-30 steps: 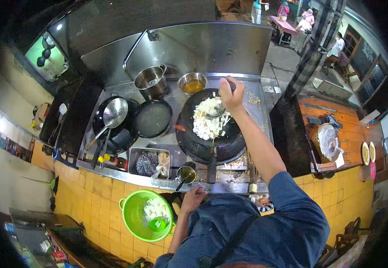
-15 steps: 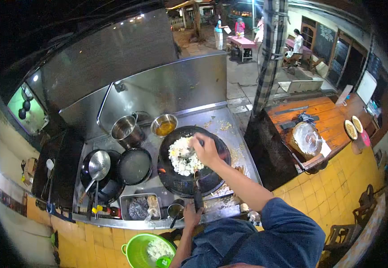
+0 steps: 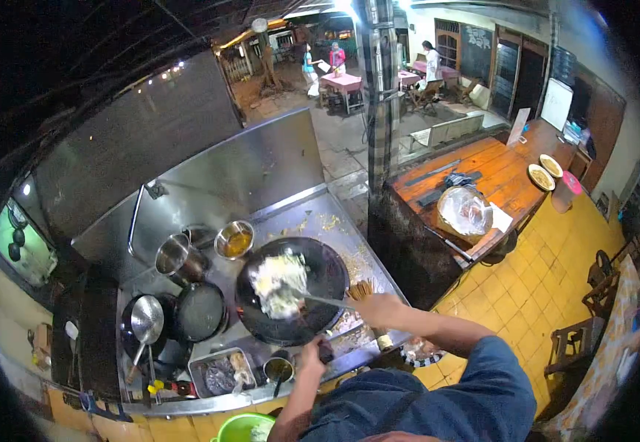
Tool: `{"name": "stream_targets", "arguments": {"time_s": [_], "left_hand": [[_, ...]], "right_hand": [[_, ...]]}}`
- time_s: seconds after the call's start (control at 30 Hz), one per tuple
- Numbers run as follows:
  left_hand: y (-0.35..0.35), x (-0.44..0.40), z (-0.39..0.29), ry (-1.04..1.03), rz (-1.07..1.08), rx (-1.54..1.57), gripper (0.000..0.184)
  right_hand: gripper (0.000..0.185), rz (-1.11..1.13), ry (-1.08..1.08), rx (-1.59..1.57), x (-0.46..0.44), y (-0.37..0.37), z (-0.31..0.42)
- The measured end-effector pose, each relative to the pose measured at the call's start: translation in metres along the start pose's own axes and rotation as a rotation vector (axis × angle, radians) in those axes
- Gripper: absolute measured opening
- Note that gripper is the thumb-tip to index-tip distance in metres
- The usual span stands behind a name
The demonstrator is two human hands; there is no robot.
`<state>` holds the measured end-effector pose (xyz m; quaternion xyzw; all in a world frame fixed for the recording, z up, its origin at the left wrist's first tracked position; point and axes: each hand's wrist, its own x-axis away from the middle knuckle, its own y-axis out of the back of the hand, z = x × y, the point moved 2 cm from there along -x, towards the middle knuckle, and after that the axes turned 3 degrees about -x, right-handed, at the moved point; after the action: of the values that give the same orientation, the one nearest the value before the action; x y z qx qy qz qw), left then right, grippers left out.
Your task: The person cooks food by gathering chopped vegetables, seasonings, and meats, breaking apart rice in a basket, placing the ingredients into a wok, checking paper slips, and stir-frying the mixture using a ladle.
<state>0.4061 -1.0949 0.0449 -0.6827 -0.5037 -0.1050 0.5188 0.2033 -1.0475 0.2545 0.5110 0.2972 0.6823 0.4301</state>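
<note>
A large black wok [image 3: 331, 269] stands on the steel stove in front of me. White rice [image 3: 279, 283] with bits of yellow lies in its left part, smeared by motion. My right hand [image 3: 380, 311], to the right of the wok, is closed round a spatula [image 3: 326, 299] whose metal shaft runs left into the rice. The spatula's blade is hidden by the blurred rice. Near the stove's front edge my left hand [image 3: 310, 358] grips the wok's dark handle [image 3: 326, 350]. Just left of this hand stands a small metal cup [image 3: 278, 367] with something dark in it.
Left of the wok are a smaller black pan [image 3: 200, 311], a big ladle [image 3: 147, 318], a steel pot [image 3: 180, 258] and a bowl of yellow liquid [image 3: 235, 241]. A metal tray [image 3: 222, 374] and green basin [image 3: 233, 429] sit nearer. A wooden table [image 3: 508, 173] stands right; people are farther off.
The view has turned to the right. My right hand has drawn back from over the rice to the wok's right side, with the spatula now reaching left. My left hand stays on the handle.
</note>
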Motion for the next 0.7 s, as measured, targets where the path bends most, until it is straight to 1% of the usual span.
{"name": "stream_targets", "arguments": {"time_s": [0.03,0.07,0.1,0.17,0.23,0.27,0.3,0.33,0.37,0.4,0.43,0.5,0.57,0.6,0.63,0.7], "left_hand": [[-0.043,0.039,-0.008,0.026,0.059,0.171,0.018],[-0.072,0.075,-0.022,0.013,0.124,0.151,0.016],[-0.077,0.089,-0.025,0.161,0.208,0.225,0.010],[-0.068,0.087,-0.029,0.185,0.165,0.087,0.011],[-0.014,0.042,-0.020,0.155,0.181,0.021,0.012],[0.008,0.030,-0.007,0.020,0.084,-0.006,0.015],[0.014,0.033,0.007,0.032,0.079,-0.007,0.015],[0.020,0.038,0.020,-0.130,0.038,-0.267,0.016],[0.008,0.047,0.023,-0.105,0.007,-0.205,0.016],[-0.003,0.056,0.026,-0.082,-0.025,-0.143,0.017],[-0.042,0.098,0.015,0.085,0.005,-0.132,0.013],[-0.054,0.110,0.007,0.210,0.026,-0.114,0.012],[-0.014,0.065,-0.005,0.102,0.038,-0.121,0.014],[-0.010,0.060,-0.009,-0.039,-0.043,-0.157,0.015],[0.010,0.041,-0.005,-0.098,-0.090,-0.156,0.016],[-0.002,0.056,0.001,-0.153,-0.117,-0.307,0.018]], "right_hand": [[0.048,-0.005,0.025,0.041,0.008,0.006,-0.001],[0.049,-0.012,0.050,0.082,0.015,0.012,-0.002],[0.049,0.014,0.100,0.159,0.021,0.009,-0.004],[0.051,0.045,0.091,0.128,0.016,-0.001,-0.011],[0.049,-0.015,0.214,0.067,0.010,-0.022,-0.017],[0.047,-0.073,0.217,0.024,0.007,-0.032,-0.020],[0.047,-0.065,0.210,0.016,0.012,-0.034,-0.016],[0.045,-0.093,0.165,0.020,0.017,-0.032,-0.008],[0.044,-0.137,0.125,0.034,0.017,-0.026,-0.004],[0.041,-0.244,0.139,0.118,0.009,-0.040,-0.008],[0.041,-0.223,0.125,0.154,0.012,-0.035,-0.003],[0.043,-0.195,0.119,0.133,0.007,-0.042,-0.004],[0.043,-0.184,0.112,0.169,0.005,-0.047,-0.008],[0.044,-0.181,0.098,0.189,0.005,-0.054,-0.010],[0.044,-0.159,0.103,0.182,0.003,-0.060,-0.012],[0.044,-0.338,-0.026,0.176,-0.007,-0.071,-0.018]]}}
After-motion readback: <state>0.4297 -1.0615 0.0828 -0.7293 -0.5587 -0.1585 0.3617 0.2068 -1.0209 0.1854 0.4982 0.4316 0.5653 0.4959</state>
